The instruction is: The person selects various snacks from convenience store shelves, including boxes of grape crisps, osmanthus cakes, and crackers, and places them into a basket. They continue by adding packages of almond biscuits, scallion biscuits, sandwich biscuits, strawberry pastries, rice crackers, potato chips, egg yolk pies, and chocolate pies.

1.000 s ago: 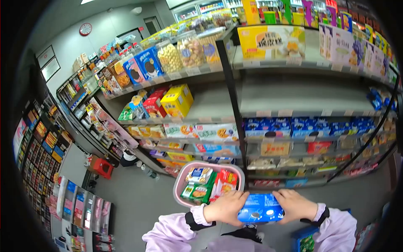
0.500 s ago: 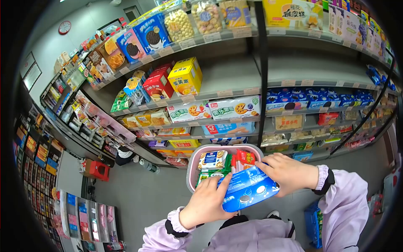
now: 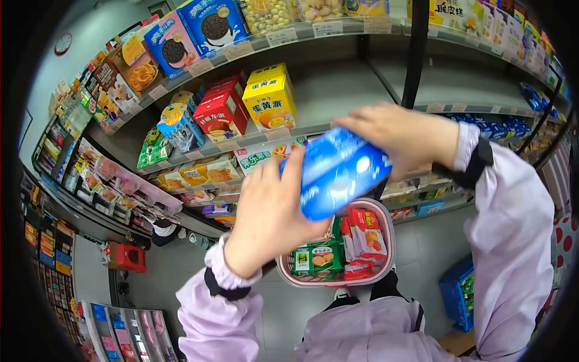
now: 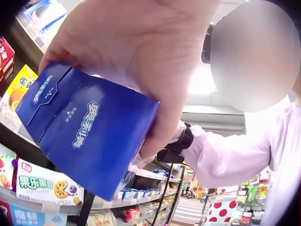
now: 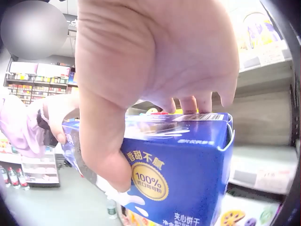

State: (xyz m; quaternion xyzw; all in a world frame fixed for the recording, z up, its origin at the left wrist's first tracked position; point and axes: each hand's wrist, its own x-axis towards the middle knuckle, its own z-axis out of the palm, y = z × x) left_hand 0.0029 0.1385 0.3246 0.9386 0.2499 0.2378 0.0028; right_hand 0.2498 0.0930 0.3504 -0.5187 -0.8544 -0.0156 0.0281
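Note:
A blue box of sandwich cookies (image 3: 344,175) is held up between both hands in front of the shelves, tilted and blurred in the head view. My left hand (image 3: 265,208) grips its left end; in the left wrist view the box's plain blue side (image 4: 101,125) faces the camera. The right hand (image 3: 410,136) holds the other end, its thumb pressed on the printed face (image 5: 183,174) and its fingers over the far side. Below the box is a pink basket (image 3: 391,232) containing green biscuit packs (image 3: 316,259) and red-and-pink snack packs (image 3: 365,232).
A middle shelf (image 3: 329,99) carries a yellow pie box (image 3: 269,102) and red boxes (image 3: 221,111) at its left part. Above stand blue and pink cookie boxes (image 3: 211,27). A black shelf post (image 3: 415,57) divides the racks. On the floor at right sits a blue crate (image 3: 453,289).
Both hands have raised the cookie box from above the basket toward the middle shelf and tilted it. The head view has shifted closer to the shelves, and the basket now appears lower and farther right.

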